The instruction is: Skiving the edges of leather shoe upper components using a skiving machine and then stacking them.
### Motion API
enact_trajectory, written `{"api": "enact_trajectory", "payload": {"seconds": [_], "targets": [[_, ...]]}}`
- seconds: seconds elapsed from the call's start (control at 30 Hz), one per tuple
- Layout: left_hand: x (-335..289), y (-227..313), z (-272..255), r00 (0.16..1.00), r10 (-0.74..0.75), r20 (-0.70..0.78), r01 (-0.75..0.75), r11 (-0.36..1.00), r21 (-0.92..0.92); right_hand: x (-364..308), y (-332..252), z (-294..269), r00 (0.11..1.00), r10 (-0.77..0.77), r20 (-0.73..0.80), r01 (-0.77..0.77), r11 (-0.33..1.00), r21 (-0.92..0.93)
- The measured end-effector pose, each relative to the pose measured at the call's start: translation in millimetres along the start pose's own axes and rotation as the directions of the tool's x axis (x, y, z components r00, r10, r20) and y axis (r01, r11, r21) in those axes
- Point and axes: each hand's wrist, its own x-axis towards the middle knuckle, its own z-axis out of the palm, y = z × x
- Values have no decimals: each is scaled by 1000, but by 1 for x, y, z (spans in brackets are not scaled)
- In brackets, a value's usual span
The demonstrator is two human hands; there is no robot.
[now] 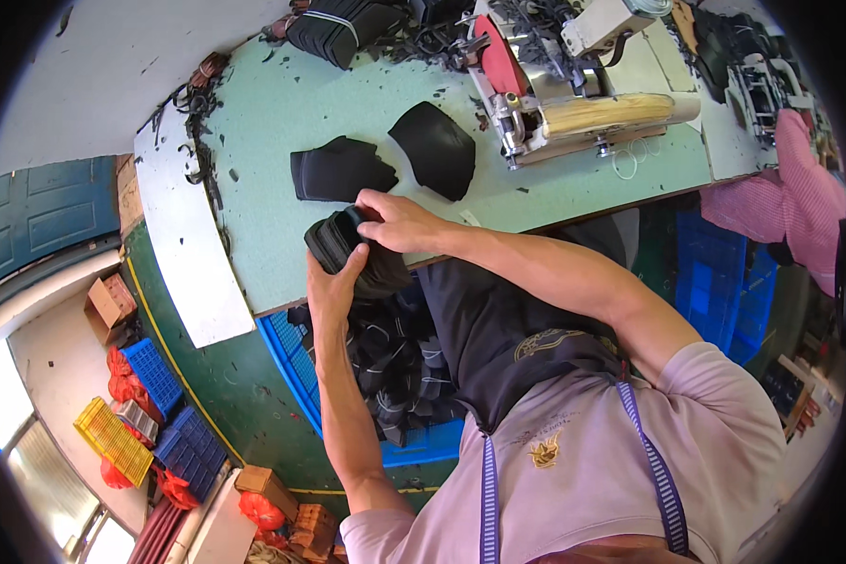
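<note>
A thick stack of black cut pieces (328,242) is held at the table's front edge, between my two hands. Wrapped round its near left side is my left hand (332,285), with the thumb along the stack. My right hand (397,224) is closed over the stack's right upper end, fingers curled onto the top pieces. Just beyond lie two black shaped pieces, one stitched piece (343,169) at left and one smooth piece (434,150) at right. Below the table edge, a blue crate (285,359) holds several black bundles.
On the pale green table (263,188), a sewing-type machine (573,117) stands right, with black scraps around it. A tied black bundle (343,33) lies at the back. Blue crates (714,273) stand right; a yellow crate (113,440) and others stand on the floor at left.
</note>
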Motion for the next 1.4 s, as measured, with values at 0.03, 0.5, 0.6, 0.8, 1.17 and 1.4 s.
{"api": "enact_trajectory", "payload": {"seconds": [0.03, 0.5, 0.6, 0.8, 1.17, 1.4], "targets": [[0, -3, -2, 1000, -1, -7, 1, 1000, 5, -1, 2, 0, 995, -67, -71, 62, 995, -77], [-29, 39, 20, 973, 88, -211, -8, 935, 355, -25, -20, -8, 998, -43, -54, 34, 988, -153], [-29, 35, 13, 1000, 7, -24, -5, 997, 78, -19, -23, -12, 999, 17, -36, -18, 999, -30], [-28, 26, 8, 999, 26, 19, -18, 944, -328, -12, -26, -15, 984, 167, 58, -175, 966, 190], [-34, 6, -7, 922, 78, -380, -139, 981, -135, 7, -60, 1, 805, -514, -297, 299, 784, -544], [-42, 45, 21, 963, 143, -229, -95, 973, 211, -20, -47, -13, 999, -18, -41, 20, 998, 66]]}}
